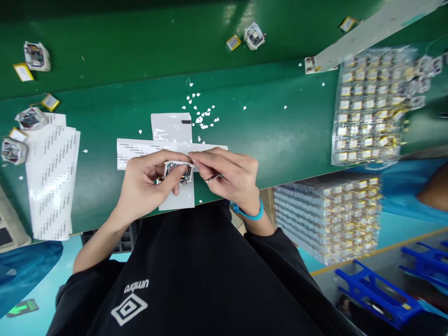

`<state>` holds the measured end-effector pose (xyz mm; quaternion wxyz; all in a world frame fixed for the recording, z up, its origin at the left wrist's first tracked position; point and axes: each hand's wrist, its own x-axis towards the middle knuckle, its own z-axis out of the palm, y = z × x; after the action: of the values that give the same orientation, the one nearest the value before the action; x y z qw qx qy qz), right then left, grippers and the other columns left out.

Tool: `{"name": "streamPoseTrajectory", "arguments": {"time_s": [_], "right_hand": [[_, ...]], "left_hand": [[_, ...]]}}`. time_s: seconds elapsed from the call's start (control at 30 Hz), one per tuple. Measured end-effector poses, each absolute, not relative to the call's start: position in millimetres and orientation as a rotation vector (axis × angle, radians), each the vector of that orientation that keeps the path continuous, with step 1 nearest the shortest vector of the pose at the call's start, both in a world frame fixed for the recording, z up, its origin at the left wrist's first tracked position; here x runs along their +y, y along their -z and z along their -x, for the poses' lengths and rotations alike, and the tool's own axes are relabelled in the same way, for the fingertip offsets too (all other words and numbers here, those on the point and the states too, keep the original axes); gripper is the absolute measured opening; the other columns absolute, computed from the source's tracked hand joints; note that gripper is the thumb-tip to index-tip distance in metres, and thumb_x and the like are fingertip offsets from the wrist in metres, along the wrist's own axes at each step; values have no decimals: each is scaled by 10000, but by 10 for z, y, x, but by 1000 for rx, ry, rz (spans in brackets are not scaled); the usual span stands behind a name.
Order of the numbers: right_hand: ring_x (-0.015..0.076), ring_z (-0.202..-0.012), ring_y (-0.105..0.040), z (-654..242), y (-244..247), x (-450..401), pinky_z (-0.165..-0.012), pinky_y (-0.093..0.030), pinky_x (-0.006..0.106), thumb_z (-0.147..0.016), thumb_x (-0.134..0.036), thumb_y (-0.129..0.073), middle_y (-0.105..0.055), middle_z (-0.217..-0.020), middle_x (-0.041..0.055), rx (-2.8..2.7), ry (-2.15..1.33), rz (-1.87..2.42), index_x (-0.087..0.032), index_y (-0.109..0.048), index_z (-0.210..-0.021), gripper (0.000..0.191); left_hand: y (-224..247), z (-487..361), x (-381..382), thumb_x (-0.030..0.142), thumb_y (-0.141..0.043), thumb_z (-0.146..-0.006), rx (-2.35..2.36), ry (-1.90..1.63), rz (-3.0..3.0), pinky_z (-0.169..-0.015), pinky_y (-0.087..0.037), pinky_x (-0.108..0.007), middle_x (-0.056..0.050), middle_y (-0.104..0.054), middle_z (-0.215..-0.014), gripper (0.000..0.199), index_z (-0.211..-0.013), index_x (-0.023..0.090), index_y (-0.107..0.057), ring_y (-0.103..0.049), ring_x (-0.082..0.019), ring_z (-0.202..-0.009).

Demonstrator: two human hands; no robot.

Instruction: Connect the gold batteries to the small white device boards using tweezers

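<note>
Over the bench (280, 140), the left hand (147, 182) grips the open white casing (171, 166), ideally steady, thumb light; at its upper right corner the right hand (233, 172) pinches, best gently, with a metal tool (213, 178) tucked among its fingers.

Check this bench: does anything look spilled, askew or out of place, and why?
The small white pieces look spilled: most lie in a loose cluster beyond the white case in the left hand, with strays dotting the green bench to both sides. They follow no rows, unlike units in the clear tray. It may be deliberate.
</note>
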<state>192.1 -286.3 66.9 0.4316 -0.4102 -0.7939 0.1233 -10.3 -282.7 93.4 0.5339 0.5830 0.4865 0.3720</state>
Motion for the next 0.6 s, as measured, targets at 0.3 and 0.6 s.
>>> {"name": "streamPoseTrajectory", "arguments": {"time_s": [0.3, 0.6], "right_hand": [[138, -991, -815, -2059, -688, -2786, -777, -672, 233, -1001, -24, -539, -813, -1275, 39, -2027, -164, 1243, -216, -734, -1271, 385], [124, -848, -796, -2044, -650, -2829, -590, -567, 260, -1055, -105, -569, -839, -1041, -17, -2196, -16, 1063, -247, -736, -1140, 235]], "left_hand": [[-959, 62, -2824, 164, -730, -909, 1193, -866, -1336, -446, -496, -224, 39, -699, -665, 124, -1019, 194, -779, -659, -114, -460], [-956, 57, -2842, 120, -753, -853, 1160, -889, -1245, -413, -498, -243, 68, -677, -604, 172, -936, 231, -650, -622, -120, -398]]}}
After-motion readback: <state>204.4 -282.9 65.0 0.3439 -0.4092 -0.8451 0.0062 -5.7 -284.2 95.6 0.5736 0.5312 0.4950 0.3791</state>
